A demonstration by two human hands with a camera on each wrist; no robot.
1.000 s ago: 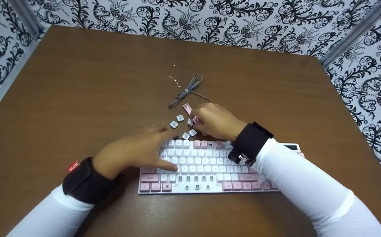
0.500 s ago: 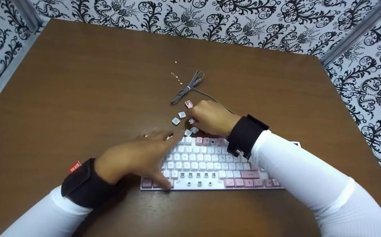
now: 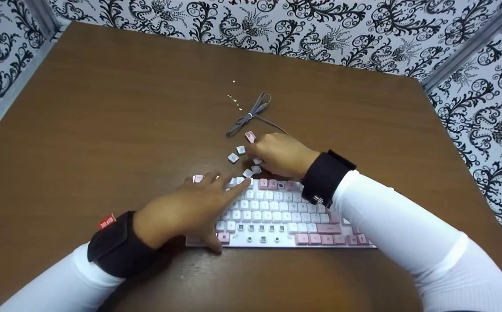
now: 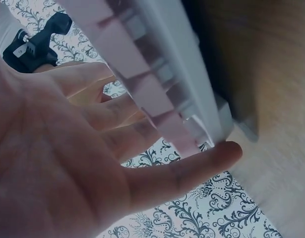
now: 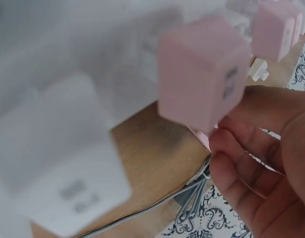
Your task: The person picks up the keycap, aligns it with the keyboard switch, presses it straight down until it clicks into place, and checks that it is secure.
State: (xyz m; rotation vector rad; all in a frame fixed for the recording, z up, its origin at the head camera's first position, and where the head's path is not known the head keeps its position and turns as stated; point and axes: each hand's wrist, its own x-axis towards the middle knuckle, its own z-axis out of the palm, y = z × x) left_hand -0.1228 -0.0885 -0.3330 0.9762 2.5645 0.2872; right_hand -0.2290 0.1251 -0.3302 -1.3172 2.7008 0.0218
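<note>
Left hand [image 3: 192,206] has shifted at the keyboard's end: its thumb, over the left-side keys one second ago, now reaches down to the front edge. Right hand [image 3: 279,151] is in much the same spot; a pink cap visible by its fingers then can no longer be made out there.

Mechanical keyboard [image 3: 286,240] lies flat on the brown table [image 3: 125,108], keys up. Left hand spans its left end, fingers spread and nearly straight; the left wrist view has one finger touching the corner.

Right hand is palm down behind the back edge, fingers curled, among loose caps. Cannot tell whether it grasps one; the fingertips are hidden in the head view and unclear from the wrist.

Progress: most of the visible positions carry keycaps. Uncapped: five bare switches [image 3: 262,228] in the second row from the front, plus three exposed mounts [image 3: 262,239] in the front row, judged to be one long key's place. Part of the left end is covered by the hand.

Off the board: several white keycaps [image 3: 233,157] and at least one pink keycap [image 3: 250,136], all behind the back edge. Grey cable [image 3: 251,115] lies bundled beyond them.
</note>
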